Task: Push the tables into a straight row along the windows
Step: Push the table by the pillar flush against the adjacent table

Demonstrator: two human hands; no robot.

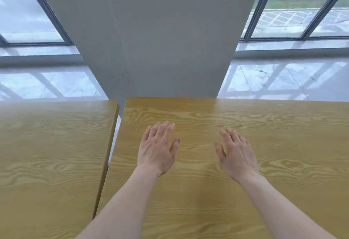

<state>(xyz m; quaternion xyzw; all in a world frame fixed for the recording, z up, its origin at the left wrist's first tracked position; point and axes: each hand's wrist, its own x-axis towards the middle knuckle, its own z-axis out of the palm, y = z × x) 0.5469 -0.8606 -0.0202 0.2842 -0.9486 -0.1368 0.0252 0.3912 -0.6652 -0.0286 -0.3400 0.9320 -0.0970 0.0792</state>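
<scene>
1. Both hands lie over the right-hand pale wood-grain table [264,125]: the left hand [157,148] and the right hand [237,155] are spread, fingers straight and gripping nothing. Whether the palms press the top or hover just above it cannot be told.
2. Beside it on the left stands a second pale wood-grain table [52,144]. A narrow gap parts the two, wider at the far end, and their far edges do not line up.
3. Only the tops show. Legs are hidden, and both tables are cut off at the picture's sides and bottom.
4. Beyond the right-hand table's far edge rises a broad grey pillar [151,40], with dark-framed windows [294,21] on either side.
5. Glossy pale floor [283,80] mirrors the window frames.
</scene>
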